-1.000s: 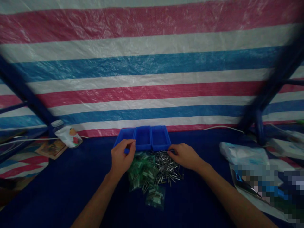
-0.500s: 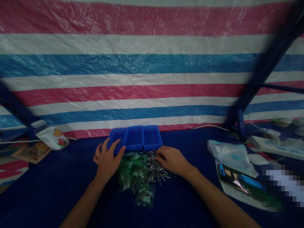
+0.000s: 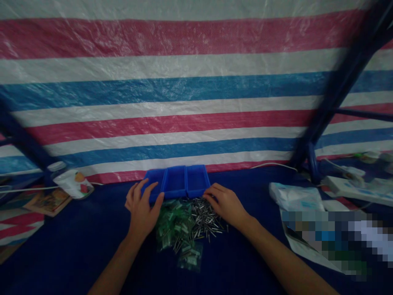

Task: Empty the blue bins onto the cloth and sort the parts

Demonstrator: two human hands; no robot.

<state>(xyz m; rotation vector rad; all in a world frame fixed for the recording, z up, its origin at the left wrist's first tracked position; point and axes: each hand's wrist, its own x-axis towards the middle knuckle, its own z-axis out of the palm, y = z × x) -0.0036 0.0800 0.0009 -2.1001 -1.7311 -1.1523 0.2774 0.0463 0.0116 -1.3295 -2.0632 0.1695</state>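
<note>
The left hand point(image 3: 143, 211) is open with fingers spread, fingertips up against the near edge of the left compartment of a blue three-compartment plastic tray point(image 3: 176, 182); it holds nothing visible. The right hand point(image 3: 225, 205) is lightly curled, fingers resting on the far right of a loose pile of metal pins point(image 3: 205, 215), just beside the tray's near right corner. Can't tell if it is pinching any pins.

The pile lies directly in front of the tray, on the near side, between the hands. Its left part merges into a heap of small green plastic-wrapped parts point(image 3: 172, 225), exact type unclear. A small transparent plastic bag point(image 3: 190, 259) lies at the near edge of the heap.

All of this sits on a navy sheet point(image 3: 76, 254), with a striped red, white and blue tarp point(image 3: 184, 94) hanging behind on a blue frame point(image 3: 340, 90). Far left: a white pouch point(image 3: 73, 184) beside a booklet point(image 3: 47, 203). Far right: a white plastic bag point(image 3: 294, 196) and a power strip point(image 3: 353, 188). A pixelated patch point(image 3: 331, 241) covers the near right.
</note>
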